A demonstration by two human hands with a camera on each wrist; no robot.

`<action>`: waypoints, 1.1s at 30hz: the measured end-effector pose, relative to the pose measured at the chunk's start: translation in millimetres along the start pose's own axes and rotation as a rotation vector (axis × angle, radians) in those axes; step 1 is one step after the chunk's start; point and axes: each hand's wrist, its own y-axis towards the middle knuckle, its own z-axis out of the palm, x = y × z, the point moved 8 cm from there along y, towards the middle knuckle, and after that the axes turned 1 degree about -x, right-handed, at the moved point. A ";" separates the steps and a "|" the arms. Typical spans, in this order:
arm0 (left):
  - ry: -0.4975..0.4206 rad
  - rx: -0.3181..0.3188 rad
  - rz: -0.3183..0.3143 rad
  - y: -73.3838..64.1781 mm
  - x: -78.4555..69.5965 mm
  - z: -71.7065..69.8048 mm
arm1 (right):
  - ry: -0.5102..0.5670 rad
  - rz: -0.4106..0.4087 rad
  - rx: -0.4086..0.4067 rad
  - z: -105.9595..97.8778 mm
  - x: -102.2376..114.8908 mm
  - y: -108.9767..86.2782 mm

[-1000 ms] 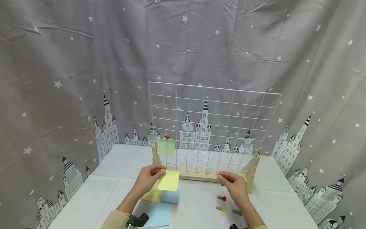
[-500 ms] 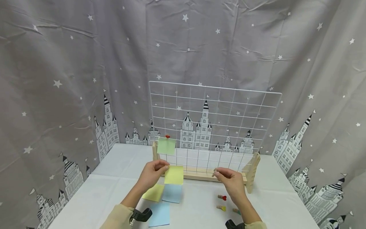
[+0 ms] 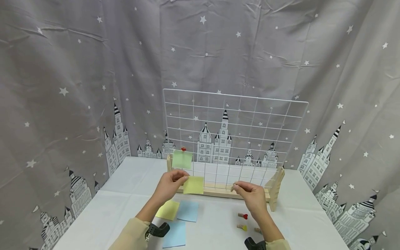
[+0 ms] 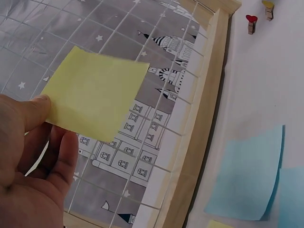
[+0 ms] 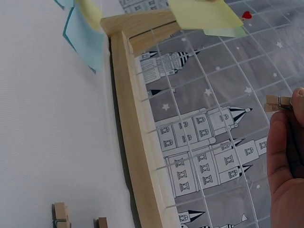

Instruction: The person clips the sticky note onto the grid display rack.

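My left hand (image 3: 168, 186) pinches a yellow sticky note (image 3: 194, 185) by its left edge, thumb in front. In the left wrist view the note (image 4: 97, 95) is spread flat before the wire grid. My right hand (image 3: 254, 198) pinches a small wooden clothespin (image 5: 274, 102) between thumb and fingers, to the right of the note and apart from it. A green sticky note (image 3: 182, 159) hangs at the grid's lower left under a red heart clothespin (image 3: 183, 149). The white wire grid (image 3: 234, 95) stands upright behind both hands.
A wooden base (image 3: 218, 192) carries the grid. On the white table lie another yellow note (image 3: 167, 210) and blue notes (image 3: 188, 211). Beside my right forearm are a red heart clothespin (image 3: 242, 216), a yellow one (image 3: 241, 227) and a partly hidden one (image 3: 257, 230).
My left hand has carried the yellow note up and to the right, closer to the grid. My right hand has moved slightly left and up, still holding the clothespin.
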 end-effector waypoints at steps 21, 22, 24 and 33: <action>-0.053 -0.005 0.059 13.5 -24.7 9.6 | 0.054 -0.072 0.002 12.9 23.7 9.7; -0.054 -0.007 0.056 14.1 -24.8 9.6 | 0.050 -0.075 0.001 13.3 24.6 9.7; -0.051 -0.011 0.052 15.4 -24.5 9.5 | 0.053 -0.086 0.003 14.6 26.7 9.8; -0.019 -0.060 0.059 23.1 -29.0 8.5 | 0.097 -0.102 0.029 23.7 37.4 13.2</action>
